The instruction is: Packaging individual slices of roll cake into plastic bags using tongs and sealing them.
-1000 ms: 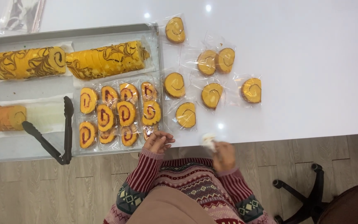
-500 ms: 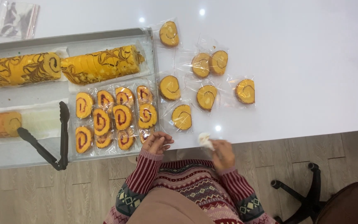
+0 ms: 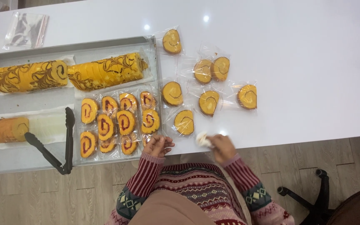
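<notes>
My left hand (image 3: 159,145) rests at the front right corner of the metal tray (image 3: 30,155), fingertips touching the wrapped cake roll slices (image 3: 117,122) packed there, holding nothing. My right hand (image 3: 223,147) is at the white table's front edge, pinching a small crumpled white piece (image 3: 203,140). Just beyond it lies a bagged slice (image 3: 184,122). Several more bagged slices (image 3: 209,102) are spread over the table to the right of the tray.
Two whole marbled yellow rolls (image 3: 29,76) (image 3: 105,71) lie along the tray's far side. A short roll end (image 3: 8,129) on paper and black tongs (image 3: 59,143) lie at its left. Clear bags (image 3: 26,30) sit far left. A chair base (image 3: 313,196) stands on the floor.
My right hand has shifted slightly left along the table edge with the white piece. My left hand stays at the tray corner.
</notes>
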